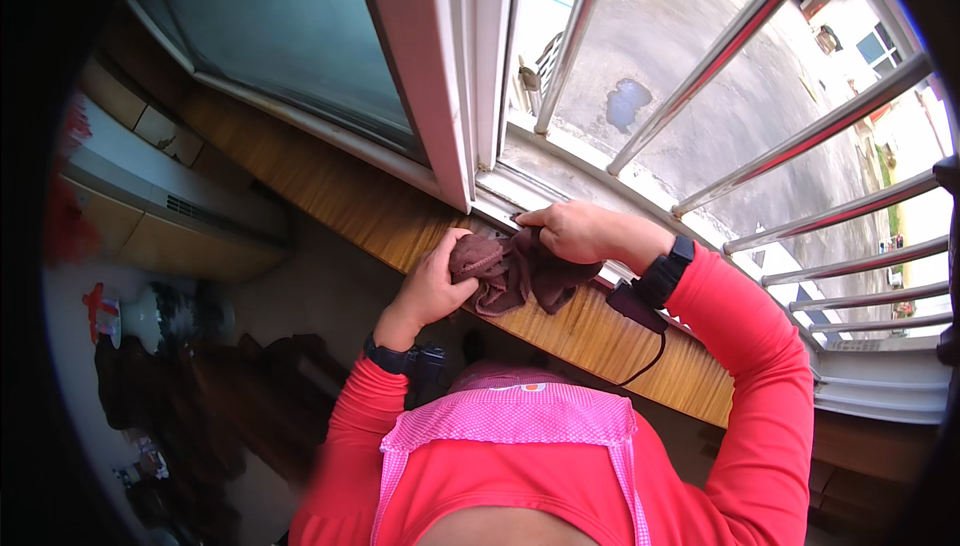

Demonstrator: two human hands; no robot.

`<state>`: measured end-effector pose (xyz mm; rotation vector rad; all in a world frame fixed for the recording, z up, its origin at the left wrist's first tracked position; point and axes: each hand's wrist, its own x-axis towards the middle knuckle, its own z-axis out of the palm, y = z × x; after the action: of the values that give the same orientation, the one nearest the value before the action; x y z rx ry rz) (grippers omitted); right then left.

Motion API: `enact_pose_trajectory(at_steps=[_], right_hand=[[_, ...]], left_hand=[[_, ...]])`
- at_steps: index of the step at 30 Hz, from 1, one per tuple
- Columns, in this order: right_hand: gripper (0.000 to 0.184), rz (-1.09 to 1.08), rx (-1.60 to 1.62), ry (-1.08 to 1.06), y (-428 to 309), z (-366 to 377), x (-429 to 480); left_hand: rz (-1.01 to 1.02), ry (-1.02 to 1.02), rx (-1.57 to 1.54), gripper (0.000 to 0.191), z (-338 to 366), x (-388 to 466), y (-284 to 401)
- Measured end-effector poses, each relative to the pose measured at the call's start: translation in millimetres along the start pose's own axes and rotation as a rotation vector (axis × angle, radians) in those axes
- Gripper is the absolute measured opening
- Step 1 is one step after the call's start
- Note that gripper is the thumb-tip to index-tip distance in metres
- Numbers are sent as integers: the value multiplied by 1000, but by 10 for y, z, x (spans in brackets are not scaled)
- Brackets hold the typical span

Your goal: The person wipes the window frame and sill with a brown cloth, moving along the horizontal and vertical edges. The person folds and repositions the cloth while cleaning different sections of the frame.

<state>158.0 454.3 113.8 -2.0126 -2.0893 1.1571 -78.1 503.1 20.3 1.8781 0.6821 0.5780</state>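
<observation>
A brown cloth (506, 276) lies bunched between my two hands, over the edge of a wooden window sill (585, 324). My left hand (435, 283) grips its left end, thumb and fingers closed around the folds. With its fingers on the upper right part of the cloth, my right hand (574, 231) presses at the white window track (525, 189), index finger pointing left along it. The fingertip is close to the corner where the track meets the white sash frame (427, 80). Part of the cloth under my right hand is hidden.
Metal security bars (705, 80) stand beyond the track, with a paved yard outside. A glass pane (292, 43) is at upper left. A black device with a cable (636, 306) hangs at my right wrist. A large vase (161, 317) and dark furniture are at lower left.
</observation>
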Motion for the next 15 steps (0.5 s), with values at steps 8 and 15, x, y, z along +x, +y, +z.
enact_pose_trajectory(at_steps=[8,15], right_hand=[[32,-202,98,276,-67,-32,334],[31,-331,-256,352,-83,169,432]], left_hand=[[0,27,-7,48,-14,-29,-2],[-20,62,60,49,-5,-84,7]])
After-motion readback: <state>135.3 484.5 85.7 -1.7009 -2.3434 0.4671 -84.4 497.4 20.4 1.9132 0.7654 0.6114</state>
